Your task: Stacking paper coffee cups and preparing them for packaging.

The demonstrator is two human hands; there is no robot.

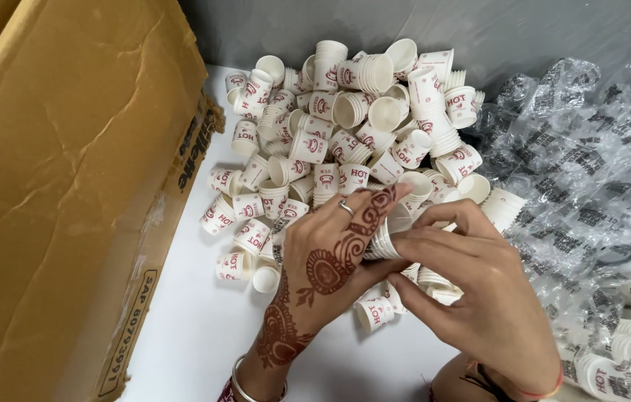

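Gripping a short nested stack of small paper cups between them, both hands meet over the near edge of a big loose heap. From the head camera, the left hand, marked with a dark reddish pattern and wearing a ring and a bangle, curls its fingers around the stack's side, closed on it. The right hand comes in from the other side, thumb and fingertips pinched on the stack's open end, so both hands are clamped on the same stack, which lies roughly sideways just above the white table.

Judging by how things lie, the work of nesting cups looks only partly done. The heap of loose cups beyond the hands is large, spreading toward the grey wall; most cups lie singly, tipped every way, though a few short nested runs already sit among them near the top of the pile. More single cups are scattered just beside the left hand.

To the right lies a crumple of clear printed plastic wrap, and at the lower right corner long sleeved rows of cups rest in plastic, apparently complete. A big worn cardboard box fills the left side, touching the table's edge. Much of the heap remains unstacked.
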